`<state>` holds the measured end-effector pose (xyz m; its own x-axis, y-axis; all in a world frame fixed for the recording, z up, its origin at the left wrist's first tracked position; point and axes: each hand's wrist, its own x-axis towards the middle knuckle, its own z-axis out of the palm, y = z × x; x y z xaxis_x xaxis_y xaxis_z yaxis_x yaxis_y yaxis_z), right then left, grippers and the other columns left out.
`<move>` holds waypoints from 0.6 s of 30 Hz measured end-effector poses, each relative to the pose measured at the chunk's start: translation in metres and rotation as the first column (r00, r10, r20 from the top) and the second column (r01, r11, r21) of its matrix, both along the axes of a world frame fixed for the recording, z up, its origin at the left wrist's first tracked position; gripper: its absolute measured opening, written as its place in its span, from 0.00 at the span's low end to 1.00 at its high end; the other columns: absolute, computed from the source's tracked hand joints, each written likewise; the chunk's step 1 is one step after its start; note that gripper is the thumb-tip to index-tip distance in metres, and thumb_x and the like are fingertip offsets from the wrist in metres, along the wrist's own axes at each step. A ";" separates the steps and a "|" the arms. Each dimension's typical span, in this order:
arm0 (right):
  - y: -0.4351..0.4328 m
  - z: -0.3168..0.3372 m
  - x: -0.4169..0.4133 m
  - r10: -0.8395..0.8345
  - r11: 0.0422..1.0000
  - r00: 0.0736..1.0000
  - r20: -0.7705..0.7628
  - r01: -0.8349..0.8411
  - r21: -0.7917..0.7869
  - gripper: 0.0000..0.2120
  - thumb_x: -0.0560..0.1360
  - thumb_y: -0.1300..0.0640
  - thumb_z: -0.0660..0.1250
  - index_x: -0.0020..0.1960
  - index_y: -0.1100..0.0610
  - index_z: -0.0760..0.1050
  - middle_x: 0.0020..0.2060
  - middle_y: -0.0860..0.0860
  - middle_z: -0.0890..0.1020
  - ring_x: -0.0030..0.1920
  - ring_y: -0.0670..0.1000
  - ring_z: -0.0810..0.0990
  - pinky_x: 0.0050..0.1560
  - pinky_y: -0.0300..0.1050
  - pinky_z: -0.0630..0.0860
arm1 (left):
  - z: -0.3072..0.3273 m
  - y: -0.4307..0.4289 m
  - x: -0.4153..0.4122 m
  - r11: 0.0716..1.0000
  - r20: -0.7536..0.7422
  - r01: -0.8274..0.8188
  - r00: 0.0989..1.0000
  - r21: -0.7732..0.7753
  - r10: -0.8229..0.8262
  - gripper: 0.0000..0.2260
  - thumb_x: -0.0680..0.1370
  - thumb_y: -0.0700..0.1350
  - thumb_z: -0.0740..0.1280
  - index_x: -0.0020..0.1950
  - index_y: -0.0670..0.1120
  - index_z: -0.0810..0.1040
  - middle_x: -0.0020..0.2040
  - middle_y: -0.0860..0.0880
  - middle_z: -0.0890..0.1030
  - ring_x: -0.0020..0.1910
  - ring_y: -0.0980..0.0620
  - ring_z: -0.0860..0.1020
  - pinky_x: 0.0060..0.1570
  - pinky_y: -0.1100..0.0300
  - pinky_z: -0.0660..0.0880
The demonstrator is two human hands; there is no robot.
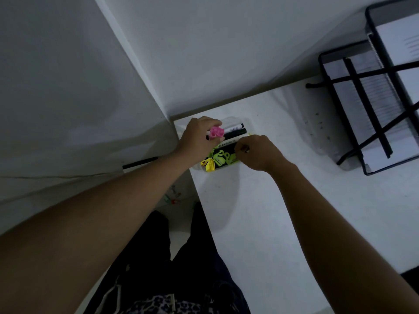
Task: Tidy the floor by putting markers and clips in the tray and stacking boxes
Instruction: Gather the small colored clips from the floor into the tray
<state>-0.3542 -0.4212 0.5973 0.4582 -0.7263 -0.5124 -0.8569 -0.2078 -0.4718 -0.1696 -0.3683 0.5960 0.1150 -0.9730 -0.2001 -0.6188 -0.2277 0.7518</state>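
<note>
1. Basically, head view only: both hands over a clear tray (226, 121) sitting at the back-left corner of a white desk (294, 211), against the wall.
2. Left hand (196, 137): fingers curled around a pink clip (216, 132), holding it above the tray's left end.
3. Right hand (260, 152): fingertips pressed together, pinching something small and dark at the tray's right side; can't tell what it is.
4. Tray contents: markers (235, 130) lying side by side along the back, black caps pointing right; yellow-green clips (221, 158) piled at the front, one yellow clip (209, 165) at the near-left edge.
5. Black wire paper rack (353, 123) at the desk's right, well apart from the tray, papers inside.
6. Floor gap left of the desk: a few small coloured items (174, 199), too blurred to identify.
7. Boxes: none identifiable.
</note>
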 end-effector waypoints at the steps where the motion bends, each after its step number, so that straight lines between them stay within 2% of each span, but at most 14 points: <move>1: 0.000 -0.001 0.000 -0.052 0.998 0.998 0.038 0.053 -0.028 0.10 0.75 0.56 0.64 0.53 0.54 0.80 0.51 0.54 0.82 0.50 0.56 0.80 0.50 0.49 0.79 | -0.001 -0.001 -0.001 1.000 -0.003 0.018 1.000 0.001 -0.018 0.19 0.72 0.44 0.73 0.62 0.44 0.78 0.59 0.45 0.79 0.58 0.46 0.73 0.53 0.61 0.64; 4: 0.002 -0.004 0.004 -0.212 0.971 0.959 0.190 0.228 -0.068 0.12 0.77 0.52 0.63 0.58 0.55 0.77 0.50 0.53 0.83 0.47 0.51 0.80 0.45 0.42 0.78 | 0.001 -0.002 -0.005 0.995 -0.004 0.095 0.995 -0.017 -0.095 0.18 0.72 0.43 0.73 0.61 0.42 0.78 0.57 0.44 0.81 0.56 0.45 0.75 0.53 0.60 0.68; 7: 0.004 -0.008 0.013 -0.236 0.967 0.940 0.248 0.251 -0.032 0.16 0.78 0.46 0.62 0.61 0.53 0.76 0.51 0.49 0.83 0.45 0.43 0.77 0.41 0.27 0.69 | 0.003 -0.001 -0.007 0.985 -0.036 0.170 0.985 -0.041 -0.171 0.12 0.73 0.43 0.72 0.55 0.42 0.80 0.50 0.44 0.82 0.50 0.46 0.78 0.50 0.54 0.75; 9: 0.007 -0.011 0.016 -0.239 0.969 0.938 0.251 0.245 0.005 0.16 0.77 0.46 0.63 0.61 0.52 0.77 0.50 0.49 0.83 0.45 0.43 0.78 0.40 0.23 0.67 | 0.004 0.002 -0.007 0.972 -0.038 0.232 0.972 -0.042 -0.234 0.10 0.73 0.40 0.71 0.54 0.40 0.79 0.49 0.43 0.82 0.49 0.45 0.79 0.49 0.48 0.76; 12: 0.011 -0.019 0.018 -0.223 0.971 0.946 0.237 0.237 -0.034 0.12 0.76 0.49 0.66 0.57 0.53 0.80 0.48 0.52 0.84 0.46 0.49 0.81 0.43 0.35 0.76 | 0.002 0.006 -0.004 0.955 0.062 0.294 0.955 -0.045 -0.291 0.16 0.70 0.35 0.72 0.58 0.38 0.78 0.54 0.40 0.80 0.54 0.41 0.77 0.54 0.49 0.75; 14: 0.012 -0.024 0.020 -0.191 0.971 0.957 0.219 0.217 -0.102 0.12 0.75 0.50 0.67 0.54 0.54 0.81 0.47 0.53 0.83 0.46 0.52 0.81 0.46 0.43 0.78 | -0.004 0.009 0.001 0.954 0.164 0.300 0.942 -0.026 -0.292 0.19 0.70 0.38 0.72 0.60 0.40 0.78 0.56 0.41 0.78 0.55 0.40 0.75 0.53 0.48 0.74; 18: 0.012 -0.026 0.020 -0.147 0.973 0.964 0.224 0.181 -0.141 0.11 0.75 0.52 0.67 0.52 0.57 0.82 0.47 0.55 0.83 0.46 0.54 0.81 0.47 0.47 0.79 | -0.013 0.017 0.010 0.945 0.269 0.325 0.906 0.048 -0.325 0.18 0.74 0.44 0.69 0.63 0.43 0.77 0.58 0.43 0.78 0.57 0.41 0.74 0.51 0.48 0.72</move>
